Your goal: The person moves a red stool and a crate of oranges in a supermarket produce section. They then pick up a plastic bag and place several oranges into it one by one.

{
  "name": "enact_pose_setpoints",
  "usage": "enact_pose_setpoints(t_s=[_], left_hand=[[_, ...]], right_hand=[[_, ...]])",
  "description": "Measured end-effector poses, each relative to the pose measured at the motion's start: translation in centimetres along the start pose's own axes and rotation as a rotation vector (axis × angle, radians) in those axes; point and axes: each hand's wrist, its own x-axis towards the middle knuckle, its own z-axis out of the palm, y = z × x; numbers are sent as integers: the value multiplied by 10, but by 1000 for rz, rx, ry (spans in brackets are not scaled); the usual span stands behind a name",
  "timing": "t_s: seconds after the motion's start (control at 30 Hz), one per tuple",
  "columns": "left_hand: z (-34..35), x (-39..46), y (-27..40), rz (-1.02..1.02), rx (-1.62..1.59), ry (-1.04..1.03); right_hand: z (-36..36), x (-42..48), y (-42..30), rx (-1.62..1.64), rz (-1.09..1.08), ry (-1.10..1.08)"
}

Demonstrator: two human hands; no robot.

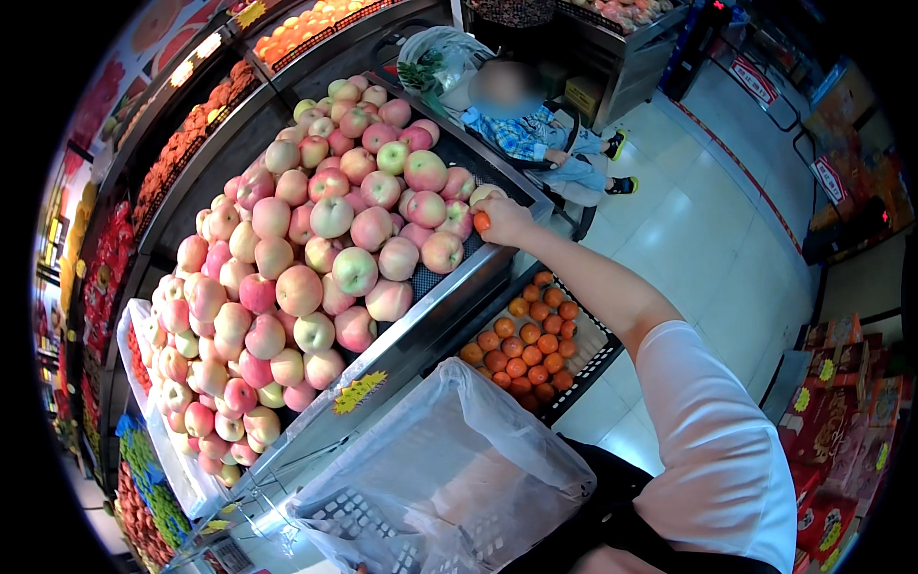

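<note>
At the near right corner of the apple display, my right hand [504, 221] is closed around a small orange-red fruit [482, 222]. A pale apple [488, 191] lies against or just behind its fingers. Many red and yellow-green apples [298, 290] are heaped on the metal-edged stand [423, 310]. Below my right forearm, a black crate [589, 376] holds similar orange-red fruit [531, 333]. Before my body stands a crate lined with clear plastic [459, 445]. My left hand is almost wholly hidden; only a possible fingertip shows at the bottom edge.
A child [527, 136] sits in a stroller just beyond the stand's right corner, with a bag of greens [430, 64] behind. Tiered produce shelves [193, 136] line the left. Stacked red boxes [825, 423] and metal barriers [796, 122] are at the right.
</note>
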Motion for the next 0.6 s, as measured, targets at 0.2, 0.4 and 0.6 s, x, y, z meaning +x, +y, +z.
enact_pose_setpoints(t_s=[0.2,0.4,0.6], left_hand=[[0,3,-10,-16,36,-10],[-12,4,-26,-56,47,-25],[2,1,-4,-43,13,49]], right_hand=[[10,7,12,-9,2,-8],[13,-3,-3,-35,0,38],[11,-4,18,259,-171,322]])
